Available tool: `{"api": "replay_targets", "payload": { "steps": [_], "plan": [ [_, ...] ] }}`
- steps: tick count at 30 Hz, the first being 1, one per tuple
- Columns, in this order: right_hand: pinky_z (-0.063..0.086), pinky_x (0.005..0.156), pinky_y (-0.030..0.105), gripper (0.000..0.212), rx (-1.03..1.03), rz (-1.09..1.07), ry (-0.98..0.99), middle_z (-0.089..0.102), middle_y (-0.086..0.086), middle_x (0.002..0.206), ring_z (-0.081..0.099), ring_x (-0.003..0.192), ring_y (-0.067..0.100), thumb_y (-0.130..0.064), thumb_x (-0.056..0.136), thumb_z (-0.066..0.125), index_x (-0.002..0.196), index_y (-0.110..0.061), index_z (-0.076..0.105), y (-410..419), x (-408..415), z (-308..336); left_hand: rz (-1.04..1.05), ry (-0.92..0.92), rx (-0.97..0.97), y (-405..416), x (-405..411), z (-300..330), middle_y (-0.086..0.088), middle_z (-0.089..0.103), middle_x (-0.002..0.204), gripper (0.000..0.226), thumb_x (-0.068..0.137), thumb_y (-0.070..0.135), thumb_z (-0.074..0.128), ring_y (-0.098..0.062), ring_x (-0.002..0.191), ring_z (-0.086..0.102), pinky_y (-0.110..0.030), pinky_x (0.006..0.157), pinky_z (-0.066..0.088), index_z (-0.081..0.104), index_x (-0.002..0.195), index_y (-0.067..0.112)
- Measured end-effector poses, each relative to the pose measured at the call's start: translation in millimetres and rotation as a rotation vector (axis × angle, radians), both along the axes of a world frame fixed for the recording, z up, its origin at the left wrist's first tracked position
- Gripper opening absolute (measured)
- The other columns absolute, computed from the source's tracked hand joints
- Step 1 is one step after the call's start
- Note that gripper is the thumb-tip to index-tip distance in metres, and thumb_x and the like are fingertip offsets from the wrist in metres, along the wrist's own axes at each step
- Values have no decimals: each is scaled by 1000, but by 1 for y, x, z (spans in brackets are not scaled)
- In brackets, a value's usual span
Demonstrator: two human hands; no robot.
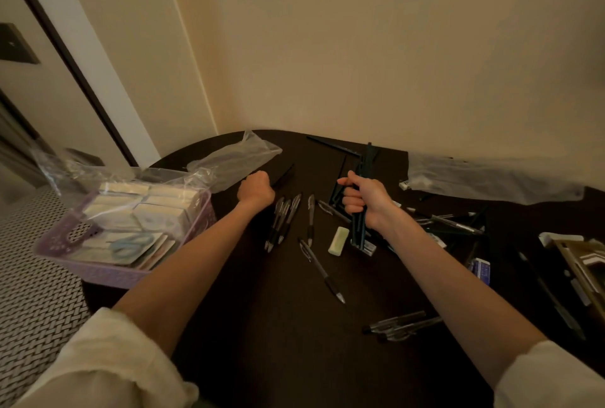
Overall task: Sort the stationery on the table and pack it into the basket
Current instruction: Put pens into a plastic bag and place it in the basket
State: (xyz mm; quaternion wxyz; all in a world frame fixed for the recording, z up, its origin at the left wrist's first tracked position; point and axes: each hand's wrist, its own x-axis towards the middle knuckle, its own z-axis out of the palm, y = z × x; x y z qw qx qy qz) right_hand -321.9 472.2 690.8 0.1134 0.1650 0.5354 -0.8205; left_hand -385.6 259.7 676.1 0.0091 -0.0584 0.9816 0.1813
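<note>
My right hand [363,201] fingers curl round pencil bundle [360,227], upright on bench [262,309]; left hand [256,190] fist grips dark pencil [282,176]; basket [98,273] left.

You have one lilac basket [108,271] at nine o'clock on the table [262,325], holding one pair of scissors [131,244]. Two clear plastic bags lie at the far edge: one [234,160] at eleven o'clock, one [491,178] at two. Count one pale eraser [339,240] near the centre. Clear-barrelled pens: a cluster of about four [283,217] at twelve o'clock, then three singles [311,214] [322,275] [332,211] beside it (the dark pencils at one o'clock overlap too much to count).
</note>
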Motion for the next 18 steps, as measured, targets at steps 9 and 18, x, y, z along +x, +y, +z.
{"api": "replay_targets", "payload": {
  "steps": [9, 18],
  "plan": [
    [22, 39, 18, 32, 91, -78, 125, 32, -5, 55, 27, 44, 5, -28, 86, 71, 103, -2, 65, -11, -11, 13, -334, 36, 502, 52, 35, 29, -4, 66, 98, 16, 92, 11, 61, -11, 90, 60, -27, 84, 49, 69, 105, 7],
    [24, 37, 16, 25, 98, -196, 139, 38, -3, 56, 32, 44, 5, -26, 93, 63, 81, -4, 64, 4, -7, 9, -380, -33, 728, 69, 43, 30, -7, 65, 83, 19, 95, 12, 57, -9, 70, 59, -13, 59, 49, 67, 102, -3]
  ]
}}
